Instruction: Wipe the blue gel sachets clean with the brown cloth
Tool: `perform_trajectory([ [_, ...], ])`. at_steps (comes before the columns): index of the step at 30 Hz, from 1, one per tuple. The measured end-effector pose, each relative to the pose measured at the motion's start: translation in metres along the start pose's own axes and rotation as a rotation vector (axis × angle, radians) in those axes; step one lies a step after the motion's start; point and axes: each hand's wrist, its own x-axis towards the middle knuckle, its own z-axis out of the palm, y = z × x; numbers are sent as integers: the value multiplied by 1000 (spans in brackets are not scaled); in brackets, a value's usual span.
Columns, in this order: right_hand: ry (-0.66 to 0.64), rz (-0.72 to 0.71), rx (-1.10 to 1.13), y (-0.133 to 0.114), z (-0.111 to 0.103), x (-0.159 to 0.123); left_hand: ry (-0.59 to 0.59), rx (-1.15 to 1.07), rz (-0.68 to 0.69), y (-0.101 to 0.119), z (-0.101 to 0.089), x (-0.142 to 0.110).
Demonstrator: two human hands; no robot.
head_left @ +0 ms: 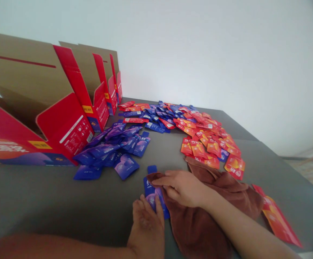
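Observation:
A blue and purple sachet (152, 200) lies flat on the table in front of me. My left hand (146, 222) presses its lower part down, fingertips on the print. Between the fingers of my right hand (182, 186) is a corner of a brown cloth (199, 231), which touches the upper part of the same sachet. The rest of the cloth spreads loosely over the table, under my right forearm. Left of the sachet is a heap of blue sachets (110, 147); one lone blue sachet (126, 166) lies nearest.
Open red boxes (69, 126) with raised flaps stand in a row at the left. A large pile of red-orange sachets (209, 138), mixed with blue ones, covers the back of the grey table (51, 194). One long red-orange packet (279, 219) lies at the right.

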Motion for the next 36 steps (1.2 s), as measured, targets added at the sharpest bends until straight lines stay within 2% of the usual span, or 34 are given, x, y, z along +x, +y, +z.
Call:
perform_trajectory([
  [3,-59,-130,19,-10,-1,0,-12,-50,-7,2,2,0],
  [5,-75,-149,15,-12,-1,0,-14,-76,-13,3,3,0],
  [7,-65,-112,14,-10,0,1,-8,-78,-18,4,4,0],
  [13,30,115,-29,3,4,3,3,-17,-5,2,4,-1],
  [16,58,146,-38,4,4,3,4,-3,-7,1,2,-1],
  [19,36,64,-25,0,3,1,13,-20,-11,2,3,-1],
  [23,-68,-107,25,-8,-1,-1,22,-133,-28,4,4,-1],
  [25,-87,-131,36,-10,-1,-1,19,-158,-32,5,4,-1],
  [32,46,84,-12,5,4,2,20,-108,-45,4,4,0],
  [36,51,85,-13,7,3,2,24,-170,-68,8,8,0],
])
